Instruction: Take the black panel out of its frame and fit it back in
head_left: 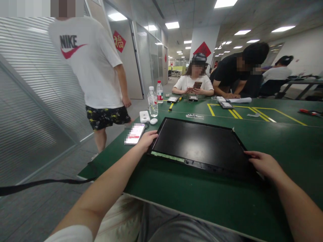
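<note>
The display panel [199,144] lies flat on the surface [202,198], long axis crosswise between my hands. My left hand [147,137] grasps its left edge; my right hand [264,164] touches the right corner, grip unclear.

We log the panel [199,143] as glossy black, with a pale green strip [168,156] along its seven o'clock edge. The table [191,198] is plain dark green, with yellow lines [262,112] at one o'clock of the panel.

- **Nine o'clock:** the phone [135,133] has a white screen with red and pink blocks.
- **Eleven o'clock:** the charger [144,116] and the mouse [153,121] are both white.
- **Beyond these:** a clear bottle [152,101] has a white cap, and a second bottle [159,91] has a red cap and a red label.
- **Ten o'clock:** the shirt [85,60] is white with black lettering and a red swoosh, and the shorts [107,117] are black with yellow speckles.

The wall sign [119,41] is red with a gold character. The pillar sign [203,49] is red.
</note>
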Tool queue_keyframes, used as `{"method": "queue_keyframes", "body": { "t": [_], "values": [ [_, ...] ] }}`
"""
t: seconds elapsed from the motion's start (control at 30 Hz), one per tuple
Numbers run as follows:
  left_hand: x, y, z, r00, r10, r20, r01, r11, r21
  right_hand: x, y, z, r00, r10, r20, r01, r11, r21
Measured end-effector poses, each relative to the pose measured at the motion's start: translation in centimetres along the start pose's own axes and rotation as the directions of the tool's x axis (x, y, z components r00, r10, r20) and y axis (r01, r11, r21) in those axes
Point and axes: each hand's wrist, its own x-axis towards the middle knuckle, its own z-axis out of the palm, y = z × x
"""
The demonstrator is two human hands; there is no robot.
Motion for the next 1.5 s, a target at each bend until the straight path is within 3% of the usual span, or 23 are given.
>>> {"method": "queue_keyframes", "body": {
  "t": [0.2, 0.33, 0.77, 1.17, 1.5],
  "values": [
    [0.0, 0.4, 0.4, 0.990, -0.139, -0.036, 0.133, 0.980, -0.145, 0.0, 0.0, 0.0, 1.000, -0.010, -0.005, 0.010, 1.000, -0.028],
    [0.1, 0.4, 0.5, 0.984, -0.176, 0.010, 0.174, 0.956, -0.236, 0.0, 0.0, 0.0, 1.000, -0.001, -0.014, 0.000, 1.000, -0.030],
    [1.1, -0.5, -0.1, 0.980, -0.137, 0.147, 0.173, 0.946, -0.273, -0.1, 0.0, -0.1, 0.999, -0.031, -0.033, 0.031, 1.000, -0.008],
    [0.3, 0.0, 0.0, 0.980, -0.131, 0.148, 0.166, 0.954, -0.248, 0.2, 0.2, 0.0, 1.000, -0.005, -0.010, 0.005, 1.000, -0.019],
    [0.1, -0.3, 0.1, 0.990, -0.041, 0.135, 0.063, 0.984, -0.166, 0.1, 0.3, 0.1, 0.998, -0.054, -0.041, 0.052, 0.997, -0.053]
  ]
}}
